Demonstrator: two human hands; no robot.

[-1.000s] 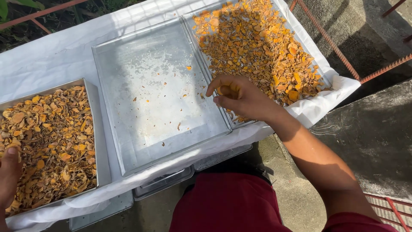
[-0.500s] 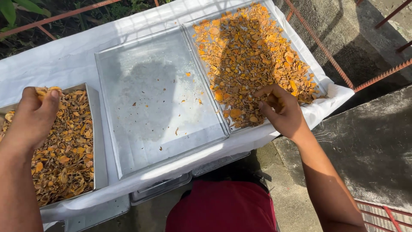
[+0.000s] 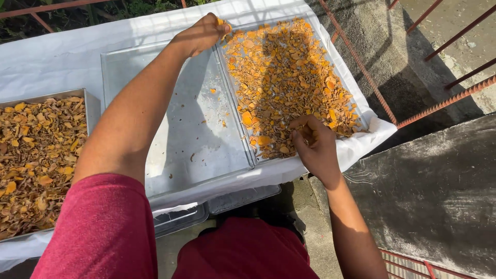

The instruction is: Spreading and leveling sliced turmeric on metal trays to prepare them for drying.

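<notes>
At the bottom of the frame your red sleeves fill the near edge, the left one (image 3: pixel 103 227) large in the lower left. Just beyond, in the lower centre, your right hand (image 3: pixel 315 147) rests on the near end of the right-hand metal tray (image 3: pixel 361 124), fingers curled down into the orange dried slices (image 3: pixel 289 77) and pinching a few between the fingertips; how many it has hold of is hard to tell. Beside that tray, in the middle of the frame, lies a nearly bare metal tray (image 3: pixel 129 62) with only a few stray bits on it, your left forearm crossing above it. At the left edge a third tray (image 3: pixel 92 106) holds browner dried slices (image 3: pixel 36 155). All three sit on a white cloth (image 3: pixel 57 57). Farthest off, at the top centre, your left hand (image 3: pixel 201 35) is closed in a loose fist over the far corner of the orange tray, with orange pieces showing between the fingers. Rusty bars (image 3: pixel 439 101) run along the upper right.
</notes>
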